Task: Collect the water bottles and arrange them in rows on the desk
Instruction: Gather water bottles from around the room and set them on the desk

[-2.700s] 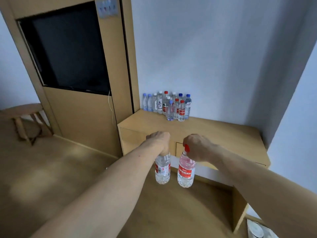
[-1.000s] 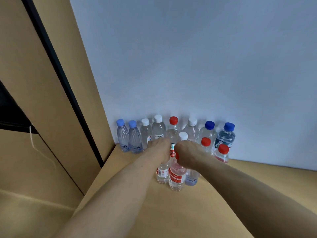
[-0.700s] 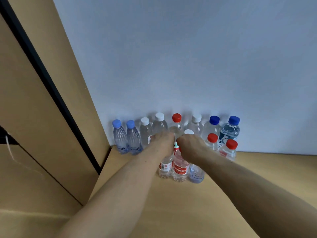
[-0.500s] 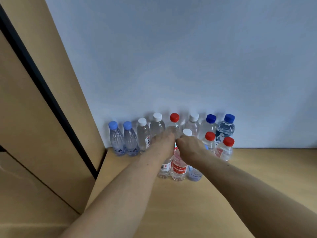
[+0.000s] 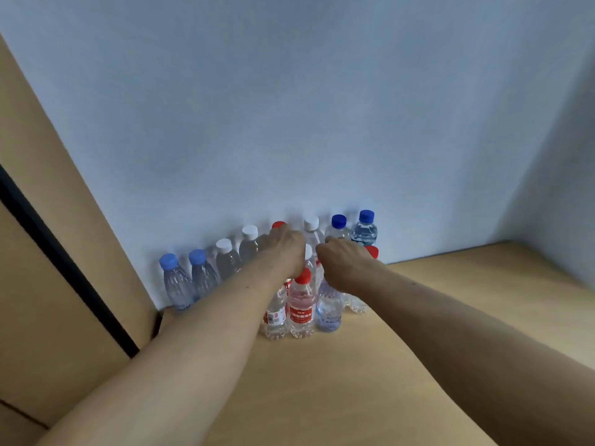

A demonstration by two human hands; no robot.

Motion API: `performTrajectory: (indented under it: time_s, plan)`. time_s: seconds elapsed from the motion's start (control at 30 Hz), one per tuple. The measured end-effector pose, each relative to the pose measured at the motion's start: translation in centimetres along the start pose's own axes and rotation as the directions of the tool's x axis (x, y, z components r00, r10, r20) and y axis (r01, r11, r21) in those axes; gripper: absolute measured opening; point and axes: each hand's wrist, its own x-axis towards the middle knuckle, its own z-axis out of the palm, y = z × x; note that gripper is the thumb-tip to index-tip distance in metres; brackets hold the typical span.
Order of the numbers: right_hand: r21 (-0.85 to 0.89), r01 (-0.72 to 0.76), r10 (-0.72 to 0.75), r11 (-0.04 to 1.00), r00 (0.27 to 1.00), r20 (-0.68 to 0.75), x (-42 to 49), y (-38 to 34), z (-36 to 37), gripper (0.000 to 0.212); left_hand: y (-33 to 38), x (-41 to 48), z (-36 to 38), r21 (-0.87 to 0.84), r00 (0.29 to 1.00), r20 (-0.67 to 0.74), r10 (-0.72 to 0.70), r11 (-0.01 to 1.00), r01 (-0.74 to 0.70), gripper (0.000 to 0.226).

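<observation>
Two rows of clear water bottles stand on the wooden desk [image 5: 402, 365] against the wall. The back row [image 5: 249, 243] has blue, white and red caps. In the front row, a red-capped bottle with a red label [image 5: 302, 309] stands free, its cap uncovered. Left of it is a red-labelled bottle [image 5: 275, 317] whose top is hidden behind my left wrist. My left hand [image 5: 288, 247] hovers over the bottles with fingers curled down. My right hand [image 5: 343, 263] is just right of the red cap, fingers loosely curled and holding nothing. It partly covers a blue-labelled bottle [image 5: 328, 307].
The pale wall [image 5: 289, 107] rises right behind the bottles. A tall wooden panel with a black strip [image 5: 64, 252] borders the desk on the left. The desk's surface stretches right and towards me.
I carried two red-labelled bottles to the desk and stood them in the front row. My right hand has come off the red cap and shifted right; the view has tilted.
</observation>
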Motion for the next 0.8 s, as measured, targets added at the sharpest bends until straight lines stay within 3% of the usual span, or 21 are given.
performTrajectory:
  time_s: [0.23, 0.3, 0.4, 0.5, 0.6, 0.7, 0.8]
  plan:
    - [-0.002, -0.198, 0.198, 0.980, 0.980, 0.000, -5.9, 6.3, -2.4, 0.024, 9.0, 0.1, -2.9, 0.110, 0.982, -0.007, 0.191, 0.976, -0.189, 0.033]
    - [-0.032, -0.262, 0.262, 0.965, 0.965, 0.005, -8.3, 8.4, -2.7, 0.008, 12.2, -0.4, -3.3, 0.136, 0.964, -0.018, 0.264, 0.956, -0.260, 0.027]
    - [-0.018, -0.381, 0.381, 0.924, 0.924, -0.016, -12.4, 12.0, -2.6, 0.026, 17.5, -1.6, -4.0, 0.166, 0.922, -0.033, 0.386, 0.912, -0.376, 0.021]
    - [-0.006, -0.461, 0.461, 0.887, 0.887, -0.006, -17.6, 15.6, -2.8, 0.007, 23.7, -4.1, -5.1, 0.170, 0.874, -0.038, 0.484, 0.865, -0.472, 0.018]
    - [0.003, -0.563, 0.563, 0.826, 0.826, 0.010, -23.6, 18.7, -3.1, 0.018, 29.8, -7.3, -6.0, 0.166, 0.825, -0.051, 0.564, 0.819, -0.549, 0.014]
    - [-0.051, -0.640, 0.642, 0.766, 0.767, 0.019, -30.4, 21.4, -3.2, 0.008, 35.7, -11.3, -6.3, 0.189, 0.770, -0.060, 0.635, 0.765, -0.616, 0.025]
    - [-0.069, -0.728, 0.730, 0.682, 0.683, 0.006, -37.2, 23.6, -3.0, 0.021, 41.1, -16.1, -6.3, 0.206, 0.708, -0.057, 0.704, 0.702, -0.681, 0.031]
